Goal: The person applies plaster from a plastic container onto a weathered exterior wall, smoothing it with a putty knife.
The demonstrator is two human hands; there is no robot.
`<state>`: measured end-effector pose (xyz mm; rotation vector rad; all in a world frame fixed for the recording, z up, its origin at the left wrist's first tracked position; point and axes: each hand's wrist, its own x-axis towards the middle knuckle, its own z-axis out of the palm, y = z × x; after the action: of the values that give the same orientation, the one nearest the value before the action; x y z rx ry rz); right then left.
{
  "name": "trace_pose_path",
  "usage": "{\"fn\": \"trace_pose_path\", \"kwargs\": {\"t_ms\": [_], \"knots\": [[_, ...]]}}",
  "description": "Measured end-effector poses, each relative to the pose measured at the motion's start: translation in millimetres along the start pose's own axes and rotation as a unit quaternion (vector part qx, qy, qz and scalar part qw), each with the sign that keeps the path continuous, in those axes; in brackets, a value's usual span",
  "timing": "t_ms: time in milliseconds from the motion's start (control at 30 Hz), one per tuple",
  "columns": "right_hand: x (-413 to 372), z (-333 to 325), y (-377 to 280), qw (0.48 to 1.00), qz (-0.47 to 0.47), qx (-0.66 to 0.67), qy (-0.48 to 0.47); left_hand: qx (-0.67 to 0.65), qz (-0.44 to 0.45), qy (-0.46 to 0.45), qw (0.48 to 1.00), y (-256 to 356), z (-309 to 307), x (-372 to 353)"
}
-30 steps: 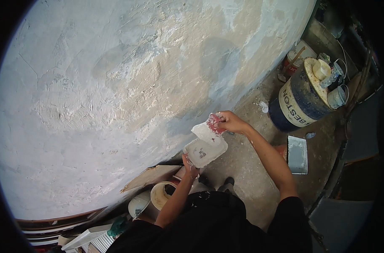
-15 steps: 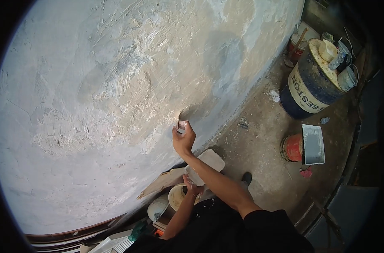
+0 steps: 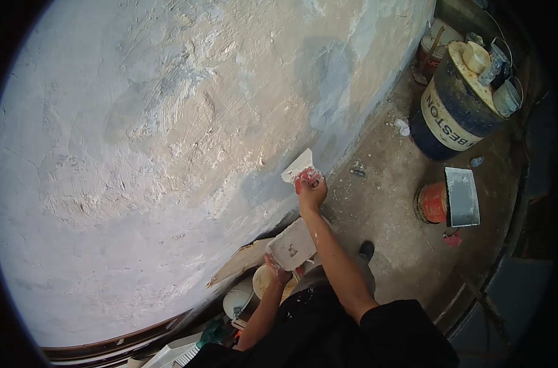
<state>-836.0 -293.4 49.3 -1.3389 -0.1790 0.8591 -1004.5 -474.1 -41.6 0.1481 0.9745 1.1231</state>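
My right hand (image 3: 313, 195) is closed round the red, putty-smeared handle of a putty knife (image 3: 299, 165). Its pale, wide blade points up and left and overlaps the lower edge of the rough plastered wall (image 3: 187, 135). Below it, my left hand (image 3: 278, 270) grips the near left edge of a shallow plaster-coated tray (image 3: 293, 244), whose inside faces up with a little residue in the middle. My right forearm crosses over the tray's right side and hides part of it.
A dark blue drum (image 3: 455, 107) with small pots on its lid stands at the right. Nearer is a red bucket (image 3: 430, 203) with a grey rectangular tray (image 3: 462, 197) against it. Buckets (image 3: 239, 299) and a broken board (image 3: 239, 265) lie by my left arm, beside the wall.
My right hand has moved right and slightly up, away from the middle of the wall, and turned so the knife's blade face shows. The left hand still holds the tray, whose inside is more visible.
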Motion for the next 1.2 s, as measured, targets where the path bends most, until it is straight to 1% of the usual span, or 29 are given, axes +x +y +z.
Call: {"fn": "trace_pose_path", "kwargs": {"t_ms": [33,167,233,267,367,400,500,600,633,700,800,833,900,933,967,1000,1067,1100,1200], "knots": [[12.4,0.8,6.7,0.999,0.004,-0.033,0.002,-0.005,-0.008,-0.005,1.000,0.1,-1.9,-1.8],[38.9,16.1,19.6,0.995,0.051,0.039,-0.075,-0.014,-0.031,-0.019,0.999,1.5,-8.5,-11.7],[26.4,23.3,-3.1,0.990,0.057,0.079,-0.099,-0.017,-0.033,-0.014,0.999,2.6,-6.1,-15.5],[19.7,24.5,-14.4,0.989,0.051,0.084,-0.108,-0.018,-0.033,-0.009,0.999,2.8,-5.1,-15.7],[-1.9,35.2,-28.8,0.975,0.000,0.130,-0.181,-0.034,-0.036,0.007,0.999,0.7,-5.5,-14.3],[-15.5,40.3,-46.2,0.975,-0.004,0.113,-0.193,-0.042,-0.037,0.013,0.998,-0.6,-6.9,-13.6],[-47.3,50.6,-74.7,0.962,-0.080,0.026,-0.258,-0.037,-0.041,-0.035,0.998,-5.7,-21.9,-3.4],[-82.5,63.6,-95.5,0.955,-0.183,0.012,-0.231,-0.038,-0.047,-0.047,0.997,-10.9,-29.7,-1.0],[-94.8,65.3,-109.2,0.953,-0.221,0.034,-0.203,-0.058,-0.061,-0.035,0.996,-11.1,-27.6,-3.1],[-102.1,64.0,-106.7,0.960,-0.208,0.028,-0.185,-0.098,-0.086,-0.012,0.991,-11.5,-22.4,-5.8],[-100.7,48.2,-97.0,0.972,-0.159,0.060,-0.163,-0.065,-0.051,0.009,0.997,-14.3,-27.6,-8.0],[-95.0,38.9,-94.7,0.979,-0.102,0.078,-0.157,-0.059,-0.047,0.012,0.997,-11.8,-22.1,-10.8],[-74.6,23.2,-79.2,0.987,-0.024,0.084,-0.134,-0.051,-0.038,0.017,0.998,-7.8,-11.5,-16.6],[-62.6,16.8,-64.2,0.991,-0.026,0.076,-0.108,-0.038,-0.035,-0.011,0.999,-5.9,-9.3,-21.6],[-48.9,12.3,-44.6,0.993,0.000,0.088,-0.073,-0.024,-0.033,-0.039,0.998,-5.4,-12.1,-26.5],[-36.1,11.1,-30.4,0.997,0.013,0.080,-0.020,-0.010,-0.031,-0.069,0.997,-4.1,-10.3,-29.7],[-2.5,13.8,14.6,1.000,0.008,0.022,0.012,-0.013,-0.031,-0.031,0.999,-5.0,-7.7,-35.6],[8.2,17.7,25.5,1.000,0.006,-0.006,0.029,-0.014,-0.032,-0.012,0.999,-5.4,-7.2,-37.3],[13.7,50.7,17.6,0.998,-0.037,-0.019,-0.054,-0.023,-0.014,0.005,1.000,-12.7,-29.3,-30.4]]}}
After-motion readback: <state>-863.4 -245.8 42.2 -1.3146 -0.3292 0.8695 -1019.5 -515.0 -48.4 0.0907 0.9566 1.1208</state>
